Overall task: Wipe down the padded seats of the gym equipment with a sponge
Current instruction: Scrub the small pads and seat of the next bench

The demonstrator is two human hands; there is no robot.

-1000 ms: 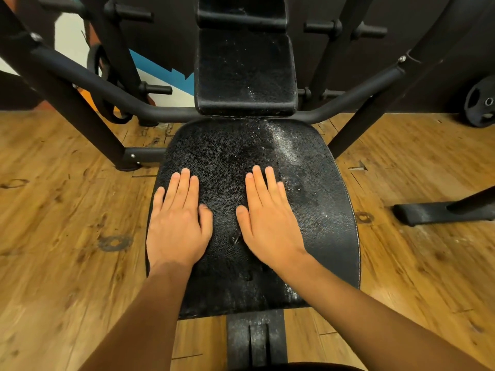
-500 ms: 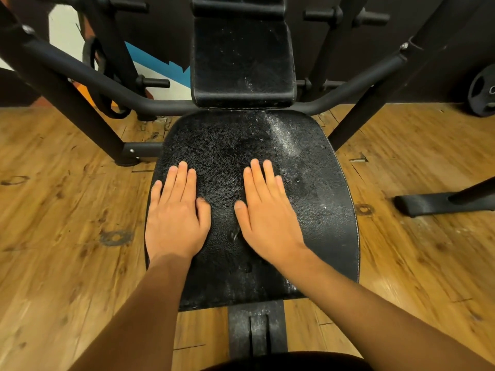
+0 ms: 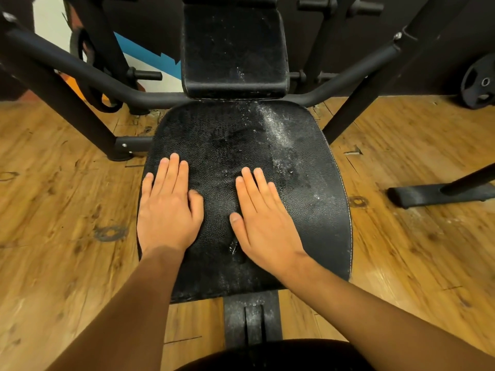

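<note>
Both hands, left hand [image 3: 167,212] and right hand [image 3: 263,223], are lying flat, fingers straight, holding nothing, on the pebbly black seat [image 3: 316,210]. White dust is streaking its right side, and a wood floor [image 3: 67,210] is showing around it.

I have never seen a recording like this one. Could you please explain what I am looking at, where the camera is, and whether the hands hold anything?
There is no robot here. The camera is worn on the person's head and looks down, so the two arms entering from below are the person's own. Both hands lie flat, fingers straight, on the black padded seat of a gym machine: the left hand at the seat's left edge, the right hand near its middle. Neither holds anything, and no sponge is in view. White powdery specks lie on the seat's right part. Behind it stands the back pad, on a black metal frame over a wooden floor.
</note>
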